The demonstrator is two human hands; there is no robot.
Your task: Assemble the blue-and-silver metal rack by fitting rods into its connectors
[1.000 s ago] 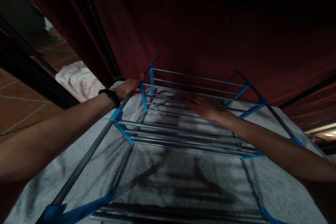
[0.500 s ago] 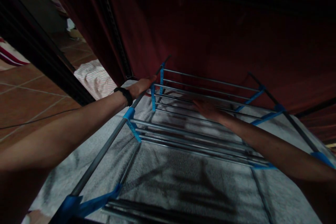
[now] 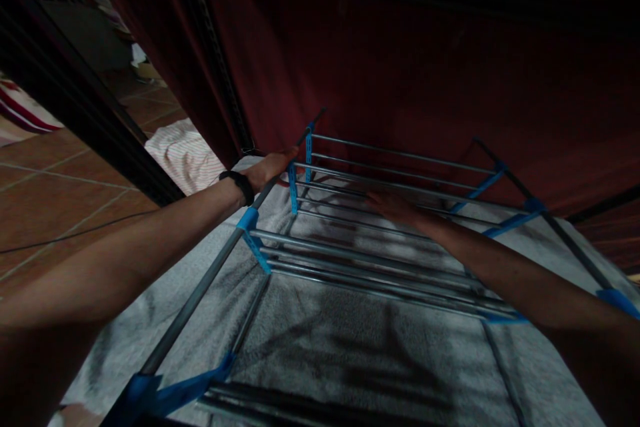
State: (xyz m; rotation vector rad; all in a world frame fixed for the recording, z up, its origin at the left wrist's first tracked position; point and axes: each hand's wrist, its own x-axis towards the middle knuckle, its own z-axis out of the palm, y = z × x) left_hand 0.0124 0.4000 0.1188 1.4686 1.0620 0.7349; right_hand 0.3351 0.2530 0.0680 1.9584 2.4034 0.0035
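A shelf rack of grey metal tubes and blue plastic brackets [image 3: 258,250] lies over a grey cloth. My left hand [image 3: 274,170], with a black band at the wrist, is closed round the rack's left side pole, close to two blue brackets at the far end. Further right, my right hand [image 3: 393,207] is at the thin crossbars [image 3: 340,188] of the far tier. Its fingers seem curled on a bar, though shadow hides part of them.
Dark red fabric [image 3: 400,80] hangs just behind the rack. A dark post [image 3: 85,107] slants along the left. Beside it, a striped cloth [image 3: 183,153] lies on the tiled floor [image 3: 60,193], where a thin cable runs. Grey towel-like cloth [image 3: 325,347] spreads under the rack.
Both hands keep their places on the rack. The whole view has shifted very slightly, with the rack appearing a little lower and further right.
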